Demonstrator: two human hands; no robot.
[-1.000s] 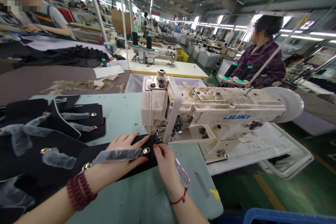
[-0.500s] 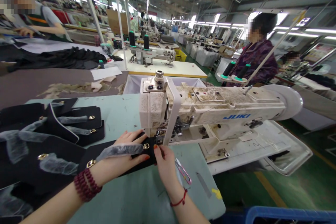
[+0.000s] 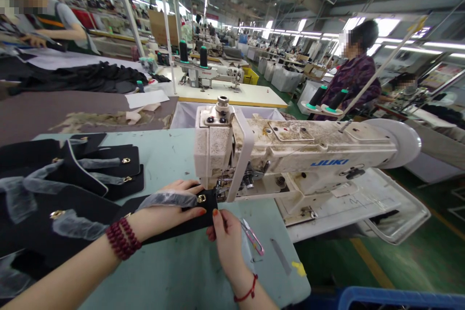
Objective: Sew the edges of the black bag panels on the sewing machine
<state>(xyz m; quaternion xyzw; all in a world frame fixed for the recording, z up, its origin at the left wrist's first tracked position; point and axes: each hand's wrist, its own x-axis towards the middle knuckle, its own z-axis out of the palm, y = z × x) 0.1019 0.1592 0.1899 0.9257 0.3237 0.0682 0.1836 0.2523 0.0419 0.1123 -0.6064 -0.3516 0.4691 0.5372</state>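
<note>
Flat on a black panel (image 3: 181,226) lies my left hand (image 3: 170,210), its fingers spread. The panel carries a plastic-wrapped strap (image 3: 169,199) with a gold buckle (image 3: 201,198); my wrist covers part of it. At the panel's right edge my right hand (image 3: 225,230) is closed, thumb and fingers pinching the border. The panel's far corner sits at the needle area of a white sewing machine (image 3: 218,150), where the presser foot is partly hidden. Just right of my right hand, pink-handled thread snips (image 3: 253,238) lie on the pale green table (image 3: 163,271).
More black panels (image 3: 123,164) with wrapped straps are heaped at the left. A grey strip (image 3: 281,255) and a yellow scrap (image 3: 299,268) lie near the table's right edge. A blue crate (image 3: 399,295) stands at bottom right. Co-workers are at left and right.
My right hand has slid slightly towards me along the panel's edge, uncovering more of the corner by the needle. My left hand stays flat, shifted a little. The view has moved slightly.
</note>
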